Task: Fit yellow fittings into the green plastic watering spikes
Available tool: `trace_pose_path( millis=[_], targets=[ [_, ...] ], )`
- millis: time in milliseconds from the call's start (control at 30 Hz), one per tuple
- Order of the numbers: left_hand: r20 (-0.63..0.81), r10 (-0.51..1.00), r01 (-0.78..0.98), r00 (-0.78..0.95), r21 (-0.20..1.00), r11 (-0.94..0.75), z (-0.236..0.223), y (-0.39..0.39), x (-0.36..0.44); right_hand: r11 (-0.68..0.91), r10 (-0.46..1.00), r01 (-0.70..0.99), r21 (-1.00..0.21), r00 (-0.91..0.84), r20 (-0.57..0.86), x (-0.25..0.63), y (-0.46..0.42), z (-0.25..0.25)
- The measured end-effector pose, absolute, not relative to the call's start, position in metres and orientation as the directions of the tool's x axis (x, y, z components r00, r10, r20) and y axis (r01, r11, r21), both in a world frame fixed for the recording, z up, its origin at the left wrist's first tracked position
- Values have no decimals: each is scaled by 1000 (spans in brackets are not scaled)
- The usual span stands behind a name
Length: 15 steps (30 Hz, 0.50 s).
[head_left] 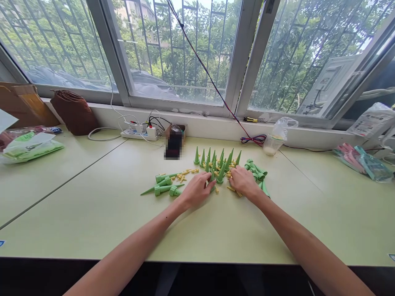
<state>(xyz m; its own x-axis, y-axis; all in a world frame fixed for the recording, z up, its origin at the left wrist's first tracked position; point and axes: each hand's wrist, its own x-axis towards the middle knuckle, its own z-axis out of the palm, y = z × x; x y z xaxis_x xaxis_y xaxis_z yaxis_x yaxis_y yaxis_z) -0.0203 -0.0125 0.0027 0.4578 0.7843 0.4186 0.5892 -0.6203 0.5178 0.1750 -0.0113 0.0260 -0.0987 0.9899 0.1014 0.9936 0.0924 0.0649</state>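
Observation:
My left hand (197, 190) is closed round an upright green plastic spike (212, 177), thumb and fingers at its sides. Just to the right, my right hand (244, 181) reaches down among small yellow plastic pieces (235, 191), its fingers drawn together; what they hold is hidden. Between and behind the hands several green cone-shaped spikes (221, 174) stand point up on their round caps, with yellow bits among them. Left of my left hand, more green spikes (163, 189) lie on their sides. A heap of green spikes (256, 168) lies beyond my right hand.
The pale green table (92, 222) runs up to the window ledge. Along its back are a power strip (134, 133), a small box (175, 133), coiled cable (253, 139) and a bagged cup (273, 144). Plastic packets (364, 162) lie right, a brown pouch (74, 113) left.

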Motion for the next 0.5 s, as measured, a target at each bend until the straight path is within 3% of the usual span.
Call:
trace_pose_path(
  millis=[500],
  targets=[
    [381,780,606,497,491,-626,2,-10,-23,61,993,997,56,-67,99,174,-14,24]
  ],
)
